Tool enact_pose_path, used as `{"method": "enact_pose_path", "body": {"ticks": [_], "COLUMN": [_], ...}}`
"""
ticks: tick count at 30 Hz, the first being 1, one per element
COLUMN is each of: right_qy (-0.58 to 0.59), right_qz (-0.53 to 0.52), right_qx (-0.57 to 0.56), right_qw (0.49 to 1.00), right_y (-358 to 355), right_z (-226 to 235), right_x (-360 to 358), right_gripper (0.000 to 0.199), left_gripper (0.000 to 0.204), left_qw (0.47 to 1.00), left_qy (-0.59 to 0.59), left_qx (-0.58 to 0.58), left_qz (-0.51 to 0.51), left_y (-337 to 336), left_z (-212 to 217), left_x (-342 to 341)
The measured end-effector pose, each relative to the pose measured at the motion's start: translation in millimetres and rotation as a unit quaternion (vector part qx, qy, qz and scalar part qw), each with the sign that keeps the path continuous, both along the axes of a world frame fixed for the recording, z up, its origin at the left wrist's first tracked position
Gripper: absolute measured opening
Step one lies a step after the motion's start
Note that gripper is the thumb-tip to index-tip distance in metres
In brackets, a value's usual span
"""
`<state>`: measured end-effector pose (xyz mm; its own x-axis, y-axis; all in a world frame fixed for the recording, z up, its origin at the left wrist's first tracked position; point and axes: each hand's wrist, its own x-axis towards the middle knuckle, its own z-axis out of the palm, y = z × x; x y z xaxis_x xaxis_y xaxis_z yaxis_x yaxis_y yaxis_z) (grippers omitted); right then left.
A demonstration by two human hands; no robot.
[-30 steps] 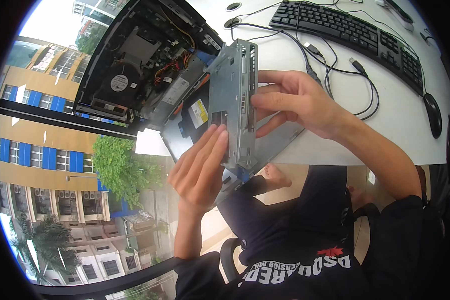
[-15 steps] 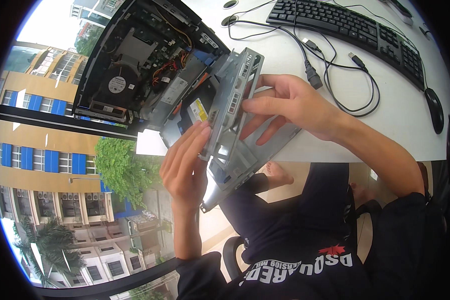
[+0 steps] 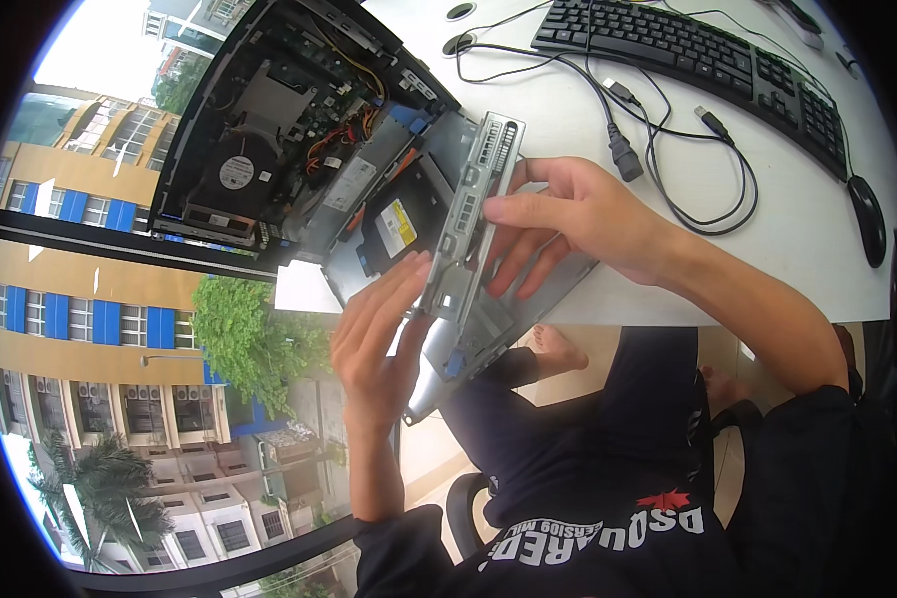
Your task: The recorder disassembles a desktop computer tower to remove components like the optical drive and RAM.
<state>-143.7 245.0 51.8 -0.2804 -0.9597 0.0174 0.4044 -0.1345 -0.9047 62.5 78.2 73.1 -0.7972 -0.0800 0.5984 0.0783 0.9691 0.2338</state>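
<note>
A long slotted metal bracket [image 3: 468, 214] is held on edge between my two hands. My left hand [image 3: 377, 324] closes round its lower end, and the fingertips lie on the side facing the computer. From the other side my right hand [image 3: 578, 214] grips it, thumb on the edge; some fingers hang loose behind. Directly beside the bracket lies a black drive [image 3: 401, 221] with a yellow and white label. An opened computer case [image 3: 289, 130] stands beyond, its fan, cables and board exposed. Below the bracket, a grey metal panel [image 3: 508, 334] reaches past the table edge.
The white table [image 3: 767, 284] carries a black keyboard [image 3: 688, 65], a mouse [image 3: 864, 221], and a power cable [image 3: 623, 154] with loose USB leads to the right. A window [image 3: 100, 329] borders the left side. My legs are under the table edge.
The bracket has turned, so its slotted face shows more fully. My left hand has shifted slightly to the right with it, and more of the labelled drive is visible.
</note>
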Motion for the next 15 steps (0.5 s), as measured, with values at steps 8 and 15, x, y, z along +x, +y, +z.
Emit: {"method": "enact_pose_path", "body": {"ticks": [8, 15], "right_qy": [0.002, 0.030], "right_qz": [0.001, -0.008], "right_qx": [-0.005, 0.003], "right_qw": [1.000, 1.000], "right_y": [-0.1, 0.9], "right_z": [1.5, 2.9], "right_x": [1.1, -2.3], "right_gripper": [0.042, 0.045], "left_gripper": [0.074, 0.063], "left_qw": [0.929, 0.898], "left_qy": [-0.113, -0.148], "left_qx": [0.320, 0.406], "left_qz": [-0.147, -0.077], "left_y": [-7.9, -3.6], "left_z": [16.1, 40.2], "left_x": [10.5, -22.8]}}
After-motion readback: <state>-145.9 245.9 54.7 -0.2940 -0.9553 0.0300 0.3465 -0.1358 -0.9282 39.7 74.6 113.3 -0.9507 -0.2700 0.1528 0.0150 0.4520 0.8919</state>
